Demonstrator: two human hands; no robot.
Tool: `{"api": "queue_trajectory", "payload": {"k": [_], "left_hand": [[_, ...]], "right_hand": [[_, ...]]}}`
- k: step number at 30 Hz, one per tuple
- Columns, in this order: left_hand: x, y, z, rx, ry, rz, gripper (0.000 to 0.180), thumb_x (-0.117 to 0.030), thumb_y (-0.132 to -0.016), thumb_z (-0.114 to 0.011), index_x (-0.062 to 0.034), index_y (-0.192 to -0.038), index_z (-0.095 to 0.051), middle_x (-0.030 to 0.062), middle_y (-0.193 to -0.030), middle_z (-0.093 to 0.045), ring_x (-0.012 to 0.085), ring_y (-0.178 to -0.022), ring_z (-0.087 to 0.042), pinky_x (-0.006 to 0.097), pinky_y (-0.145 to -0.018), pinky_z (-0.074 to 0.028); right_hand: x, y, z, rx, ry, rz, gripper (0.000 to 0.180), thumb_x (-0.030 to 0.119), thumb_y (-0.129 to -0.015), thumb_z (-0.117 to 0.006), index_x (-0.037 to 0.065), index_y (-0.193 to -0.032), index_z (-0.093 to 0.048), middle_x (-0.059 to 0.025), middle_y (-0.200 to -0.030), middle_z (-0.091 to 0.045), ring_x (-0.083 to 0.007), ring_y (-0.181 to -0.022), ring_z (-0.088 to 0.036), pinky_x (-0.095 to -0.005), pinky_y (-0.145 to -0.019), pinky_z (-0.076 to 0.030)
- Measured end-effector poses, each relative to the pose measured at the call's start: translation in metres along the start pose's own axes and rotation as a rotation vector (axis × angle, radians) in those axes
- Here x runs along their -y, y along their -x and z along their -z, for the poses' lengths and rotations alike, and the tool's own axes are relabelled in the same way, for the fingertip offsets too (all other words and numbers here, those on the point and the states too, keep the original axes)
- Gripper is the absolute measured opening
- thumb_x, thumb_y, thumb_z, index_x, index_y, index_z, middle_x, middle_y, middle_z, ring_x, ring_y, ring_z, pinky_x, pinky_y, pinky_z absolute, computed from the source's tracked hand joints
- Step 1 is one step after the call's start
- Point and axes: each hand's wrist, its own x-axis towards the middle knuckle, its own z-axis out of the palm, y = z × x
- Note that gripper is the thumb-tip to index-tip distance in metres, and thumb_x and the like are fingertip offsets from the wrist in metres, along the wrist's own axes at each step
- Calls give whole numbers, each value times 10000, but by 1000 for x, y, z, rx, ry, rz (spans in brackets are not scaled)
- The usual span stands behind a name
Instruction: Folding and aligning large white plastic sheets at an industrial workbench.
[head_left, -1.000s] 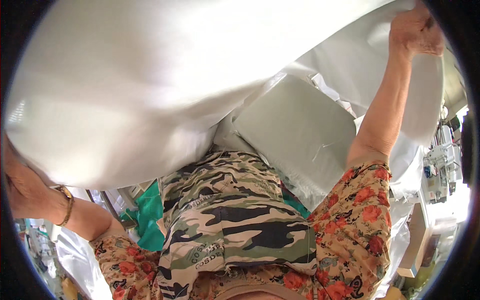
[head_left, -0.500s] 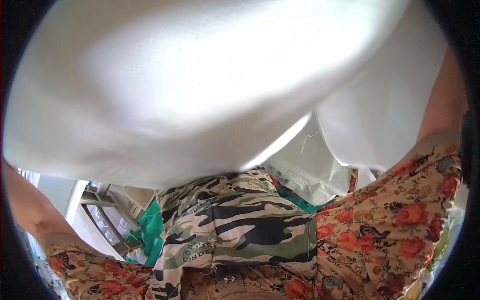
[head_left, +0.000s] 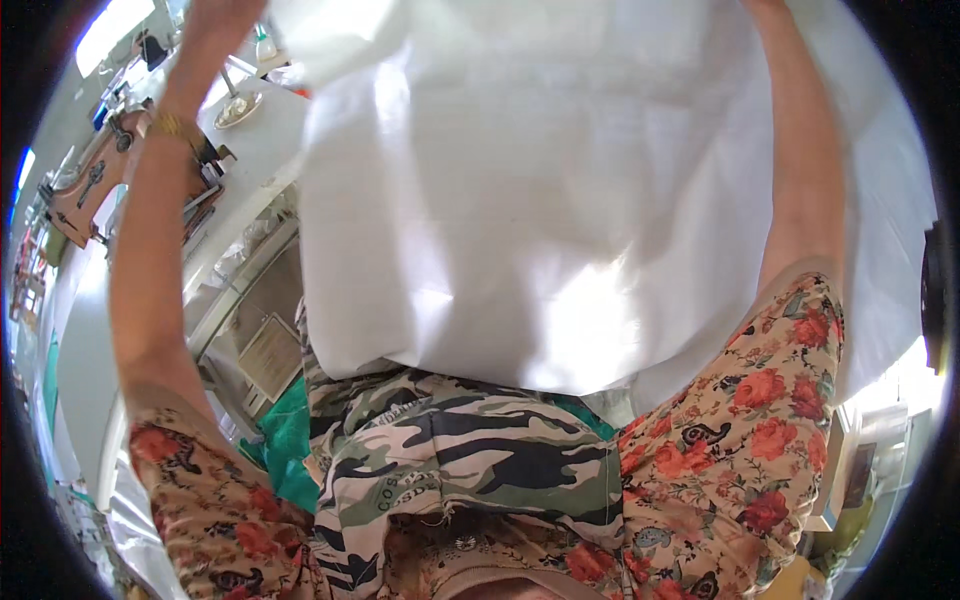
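A large sheet of white cloth (head_left: 530, 200) hangs in front of me, its lower edge sagging over my camouflage apron (head_left: 500, 450). Both my arms are raised along its two sides. At the top left, my left hand (head_left: 225, 10) is cut off by the picture's edge, with a yellow band (head_left: 175, 125) round the wrist; its fingers are out of sight. My right hand (head_left: 764, 4) barely shows at the top edge, beside the cloth, and its fingers cannot be seen either. Whether either hand grips the cloth cannot be told.
A brown sewing machine (head_left: 108, 175) stands on the left on a pale table (head_left: 262, 140). A thin stand with a round base (head_left: 238, 108) is behind it. Green fabric (head_left: 290, 440) lies low near a framed panel (head_left: 270, 355) under the table.
Both arms have swung up and inward. The cloth, which filled the upper view close up, has drawn away and narrowed, baring the sewing machine and table on the left.
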Motion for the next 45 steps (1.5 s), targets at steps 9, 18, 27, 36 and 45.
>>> {"api": "queue_trajectory", "payload": {"k": [9, 18, 27, 36, 45], "left_hand": [[-115, 299, -50, 598, 516, 190, 397, -332, -881, -651, -35, -1142, -618, 146, -1153, -631, 329, -1033, -609, 397, -864, -497], [-201, 338, -82, 1110, 1722, 1138, 387, -300, -897, -666, 1, -1136, -626, 25, -1003, -660, 97, -882, -586, 251, -796, -463], [-215, 403, -79, 1225, 1738, 1510, 367, -201, -864, -710, 37, -1124, -611, 103, -1029, -681, 154, -843, -653, 291, -751, -516], [-183, 288, -24, 695, 1641, 1306, 266, -126, -865, -698, 0, -1090, -631, 53, -985, -687, 110, -818, -634, 236, -737, -495], [-94, 337, -4, 630, 1339, 1501, 310, -117, -861, -702, 23, -1103, -568, 110, -1042, -658, 171, -863, -643, 288, -770, -520]], "right_hand": [[75, 139, -17, 555, -199, 22, 154, 296, -831, -645, 142, -838, -653, -61, -868, -645, -247, -1025, -566, -487, -940, -375], [202, 435, 197, 1579, -330, -636, 587, 447, -858, -624, 157, -1352, -497, -79, -1472, -388, -299, -1411, -247, -507, -1158, -149], [229, 329, 332, 1794, -528, -911, 537, 462, -858, -637, 55, -1205, -593, -184, -1113, -638, -352, -1023, -575, -421, -891, -461], [215, 328, 360, 1302, -346, -270, 610, 446, -883, -639, 14, -1291, -506, -210, -1197, -582, -370, -1076, -546, -427, -939, -433], [255, 346, 320, 1666, -1061, -1162, 572, 397, -972, -484, 99, -1445, -363, -148, -1421, -436, -317, -1300, -405, -423, -1135, -294]]}}
